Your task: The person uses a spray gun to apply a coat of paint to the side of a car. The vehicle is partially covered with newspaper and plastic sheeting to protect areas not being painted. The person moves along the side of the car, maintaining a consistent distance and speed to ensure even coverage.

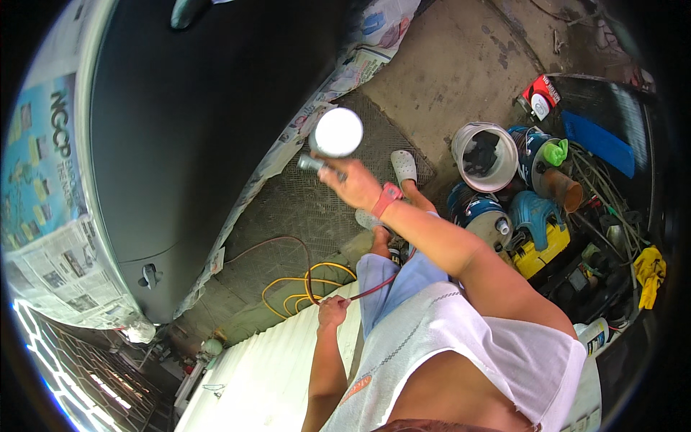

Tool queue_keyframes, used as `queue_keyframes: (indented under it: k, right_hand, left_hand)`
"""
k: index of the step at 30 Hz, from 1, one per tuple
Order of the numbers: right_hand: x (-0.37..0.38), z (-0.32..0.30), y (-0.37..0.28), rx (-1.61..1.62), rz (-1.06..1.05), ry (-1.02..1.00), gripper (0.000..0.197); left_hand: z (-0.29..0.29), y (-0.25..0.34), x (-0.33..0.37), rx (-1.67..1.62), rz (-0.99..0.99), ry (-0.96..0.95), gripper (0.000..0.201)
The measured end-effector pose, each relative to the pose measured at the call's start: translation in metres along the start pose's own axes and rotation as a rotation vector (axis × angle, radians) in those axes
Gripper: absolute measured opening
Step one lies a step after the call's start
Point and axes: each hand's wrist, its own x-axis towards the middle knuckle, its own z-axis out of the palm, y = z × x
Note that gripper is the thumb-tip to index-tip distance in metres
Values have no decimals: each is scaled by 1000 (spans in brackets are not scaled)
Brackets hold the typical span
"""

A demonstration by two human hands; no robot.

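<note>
My right hand (354,186), with a pink watch at the wrist, is wrapped round a spray gun (313,164). A white round cup (338,132) sits on top of the gun. The gun is close to a dark, matte car panel (209,122), apart from its lower edge. Lower down, my left hand (333,311) is closed round a thin red hose (373,288). The hose runs past my leg on one side and over the floor toward the car on the other. Newspaper sheets (54,252) cover the parts around the panel.
A yellow hose (288,281) lies coiled on the floor near my legs. To the right stand a white bucket (461,155), several paint tins, a yellow case (536,252), a blue panel (601,144) and tangled cables. A white corrugated sheet (266,374) is at lower left.
</note>
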Motion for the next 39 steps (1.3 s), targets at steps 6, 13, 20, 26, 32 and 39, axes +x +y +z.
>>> queue_keyframes:
  k: [6,13,20,26,32,39]
  right_hand:
    - [57,-79,2,-105,117,511,47]
    - [62,-82,-13,-163,76,765,54]
    - [10,99,28,-201,123,445,47]
    - [-48,279,45,-174,140,123,47]
    - [-72,353,28,-132,107,-179,49]
    - [-41,262,-11,-61,73,-70,45]
  left_hand:
    - [6,1,8,-226,65,159,44]
    - [51,-54,23,-447,-15,182,48]
    - [113,-166,-5,-421,21,452,34]
    - [174,-254,-38,-334,-69,697,33]
    - [198,-278,-44,-344,-128,641,32]
    - [182,-208,0,-510,37,544,32]
